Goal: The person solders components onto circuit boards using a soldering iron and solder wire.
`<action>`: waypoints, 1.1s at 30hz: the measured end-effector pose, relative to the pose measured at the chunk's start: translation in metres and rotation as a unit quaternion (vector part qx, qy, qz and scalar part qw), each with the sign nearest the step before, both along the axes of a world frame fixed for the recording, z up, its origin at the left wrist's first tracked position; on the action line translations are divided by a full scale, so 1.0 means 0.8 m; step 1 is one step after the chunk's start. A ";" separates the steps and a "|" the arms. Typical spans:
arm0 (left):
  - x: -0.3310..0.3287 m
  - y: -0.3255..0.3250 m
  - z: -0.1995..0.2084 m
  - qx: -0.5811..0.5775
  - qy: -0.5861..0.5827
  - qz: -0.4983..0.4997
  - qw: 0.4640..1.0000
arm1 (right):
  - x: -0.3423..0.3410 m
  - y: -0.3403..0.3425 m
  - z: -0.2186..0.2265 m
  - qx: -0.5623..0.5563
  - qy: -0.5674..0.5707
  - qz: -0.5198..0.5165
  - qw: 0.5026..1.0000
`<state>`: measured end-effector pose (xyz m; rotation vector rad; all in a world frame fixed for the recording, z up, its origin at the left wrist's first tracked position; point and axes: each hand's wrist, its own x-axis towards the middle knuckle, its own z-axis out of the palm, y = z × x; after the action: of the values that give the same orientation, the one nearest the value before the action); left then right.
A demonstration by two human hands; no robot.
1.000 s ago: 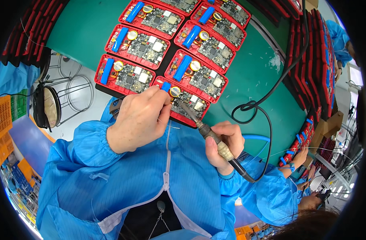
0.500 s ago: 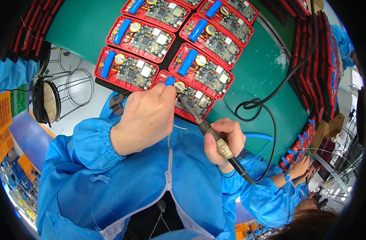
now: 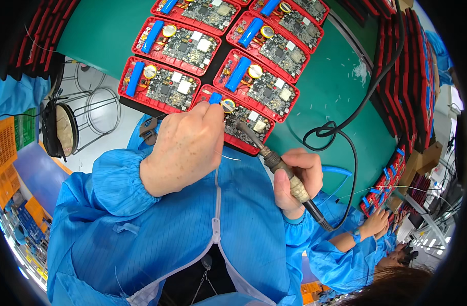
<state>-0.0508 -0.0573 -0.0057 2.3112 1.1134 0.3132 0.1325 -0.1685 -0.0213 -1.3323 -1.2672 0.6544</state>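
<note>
My right hand [image 3: 304,176] is closed around the grip of a soldering iron [image 3: 295,187], its metal tip pointing up and left over a circuit board [image 3: 237,131] in the nearest red case [image 3: 250,149]. Whether the tip touches the board I cannot tell. Over the left part of that case is my left hand [image 3: 185,145], fingers pinched together. A thin solder wire [image 3: 231,157] sticks out from below its palm; the fingertips are hidden. Beside them show a blue battery cell [image 3: 215,98] and a round yellow-rimmed coin cell [image 3: 227,105].
Several similar red cases [image 3: 159,84] stand in two rows on a black tray over the green table [image 3: 325,86]. A black cable [image 3: 353,168] loops at the right. Stacked red cases [image 3: 397,86] line the right edge. A co-worker's hand [image 3: 375,223] works at lower right.
My right hand and the soldering iron have shifted right, the tip moving slightly right along the board. My left hand has hardly moved. The rows of cases sit a little higher in view.
</note>
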 end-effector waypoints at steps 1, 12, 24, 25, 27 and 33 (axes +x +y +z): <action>0.000 0.000 0.000 -0.003 -0.001 0.000 1.000 | 0.001 -0.001 0.001 -0.005 -0.001 -0.008 1.000; -0.010 0.003 0.005 -0.021 -0.021 -0.005 1.000 | -0.006 0.002 0.002 -0.027 -0.023 0.021 0.999; -0.062 0.035 0.024 -0.012 -0.131 0.040 0.990 | 0.003 -0.010 0.005 0.001 0.029 -0.023 0.999; -0.071 0.040 0.025 -0.011 -0.137 0.071 0.988 | 0.006 -0.013 0.007 -0.010 0.043 -0.025 0.999; -0.086 0.053 0.023 -0.034 -0.161 0.137 0.977 | 0.009 -0.016 0.009 -0.002 0.061 -0.040 0.997; -0.119 0.093 0.021 -0.002 -0.263 0.223 0.939 | 0.018 -0.004 0.031 0.048 0.147 -0.092 0.984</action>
<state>-0.1463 0.0175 0.0112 1.7763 1.3214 1.0299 0.1472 -0.1721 0.0038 -1.2071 -0.9145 0.6243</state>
